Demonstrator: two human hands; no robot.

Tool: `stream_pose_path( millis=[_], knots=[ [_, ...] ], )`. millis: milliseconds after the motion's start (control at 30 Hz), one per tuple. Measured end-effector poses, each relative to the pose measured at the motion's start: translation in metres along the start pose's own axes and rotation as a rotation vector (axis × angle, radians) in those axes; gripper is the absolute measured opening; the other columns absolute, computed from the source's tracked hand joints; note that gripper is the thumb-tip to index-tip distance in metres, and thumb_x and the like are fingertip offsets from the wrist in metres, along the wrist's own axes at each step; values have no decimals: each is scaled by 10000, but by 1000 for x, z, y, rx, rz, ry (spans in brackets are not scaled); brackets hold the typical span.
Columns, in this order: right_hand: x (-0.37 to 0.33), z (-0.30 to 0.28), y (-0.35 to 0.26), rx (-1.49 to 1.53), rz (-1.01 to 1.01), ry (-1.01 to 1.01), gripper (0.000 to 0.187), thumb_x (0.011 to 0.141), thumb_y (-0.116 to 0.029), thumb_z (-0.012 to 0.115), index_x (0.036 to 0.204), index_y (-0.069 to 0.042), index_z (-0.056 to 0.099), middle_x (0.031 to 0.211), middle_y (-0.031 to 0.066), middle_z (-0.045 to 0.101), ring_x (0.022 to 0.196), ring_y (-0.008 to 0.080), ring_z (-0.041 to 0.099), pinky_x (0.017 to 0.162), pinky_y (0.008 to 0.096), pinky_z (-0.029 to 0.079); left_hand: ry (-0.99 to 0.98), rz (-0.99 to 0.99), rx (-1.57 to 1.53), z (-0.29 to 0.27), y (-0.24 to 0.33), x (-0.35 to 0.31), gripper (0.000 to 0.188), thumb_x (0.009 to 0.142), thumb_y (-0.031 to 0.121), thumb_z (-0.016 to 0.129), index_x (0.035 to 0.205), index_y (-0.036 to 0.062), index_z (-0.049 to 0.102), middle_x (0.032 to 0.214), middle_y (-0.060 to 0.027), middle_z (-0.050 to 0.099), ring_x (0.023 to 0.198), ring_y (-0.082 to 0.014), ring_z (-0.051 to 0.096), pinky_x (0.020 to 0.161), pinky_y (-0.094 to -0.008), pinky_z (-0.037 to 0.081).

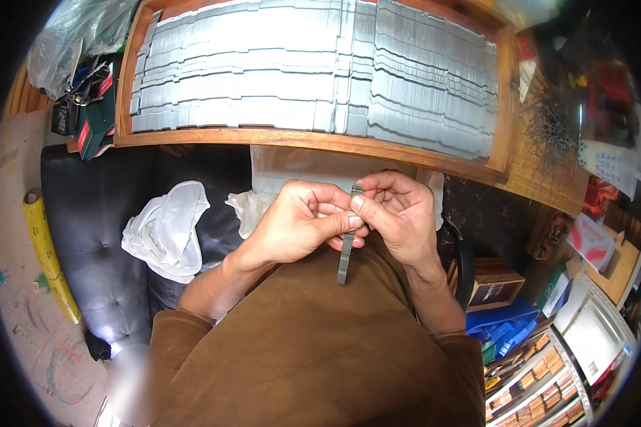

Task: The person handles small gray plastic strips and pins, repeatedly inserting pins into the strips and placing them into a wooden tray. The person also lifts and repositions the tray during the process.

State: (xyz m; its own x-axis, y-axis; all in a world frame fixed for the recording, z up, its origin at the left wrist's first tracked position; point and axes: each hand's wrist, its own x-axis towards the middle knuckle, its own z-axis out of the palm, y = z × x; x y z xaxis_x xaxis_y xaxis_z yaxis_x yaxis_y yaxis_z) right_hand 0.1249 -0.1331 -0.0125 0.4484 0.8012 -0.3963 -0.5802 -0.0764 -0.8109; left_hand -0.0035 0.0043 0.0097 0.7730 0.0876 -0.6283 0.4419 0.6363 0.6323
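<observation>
A narrow notched metal strip (345, 262) is pinched between my two hands, just in front of my chest. My left hand (303, 222) grips its middle between thumb and fingers. Higher up, the thumb and fingers of my right hand (404, 217) close on its upper end. The strip's lower end hangs free over the brown shirt. Beyond my hands lies a wooden tray (299, 139), densely packed with similar thin grey metal strips (263, 71) standing side by side.
A black tufted seat (96, 235) with a crumpled white cloth (169, 231) is at the left, beside a yellow tube (48, 252). Dark small pieces (548, 124) litter the wooden bench at the tray's right. Boxes and a blue bag (502, 329) crowd the lower right.
</observation>
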Motion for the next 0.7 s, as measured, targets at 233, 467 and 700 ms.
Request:
stream_pose_path(
  millis=[233,467,700],
  knots=[
    [1,-3,1,11,-3,-28,185,905,64,666,1086,77,627,860,85,661,684,80,639,581,197,542,1,1,13,1,0,-1,191,971,96,670,1093,-50,681,921,-119,740,819,-173,738,686,-272,599],
    [2,-2,1,39,-17,-37,185,905,66,669,1087,69,633,860,76,659,689,80,636,578,196,536,15,42,16,3,0,-2,193,960,87,681,1088,-56,682,929,-125,743,828,-180,736,689,-265,591],
    [2,-2,1,31,-3,-41,188,903,62,675,1087,64,636,860,72,655,694,79,633,584,196,536,17,50,7,3,-1,-2,191,960,99,685,1081,-49,687,924,-123,742,820,-171,731,680,-261,586]
  ],
)
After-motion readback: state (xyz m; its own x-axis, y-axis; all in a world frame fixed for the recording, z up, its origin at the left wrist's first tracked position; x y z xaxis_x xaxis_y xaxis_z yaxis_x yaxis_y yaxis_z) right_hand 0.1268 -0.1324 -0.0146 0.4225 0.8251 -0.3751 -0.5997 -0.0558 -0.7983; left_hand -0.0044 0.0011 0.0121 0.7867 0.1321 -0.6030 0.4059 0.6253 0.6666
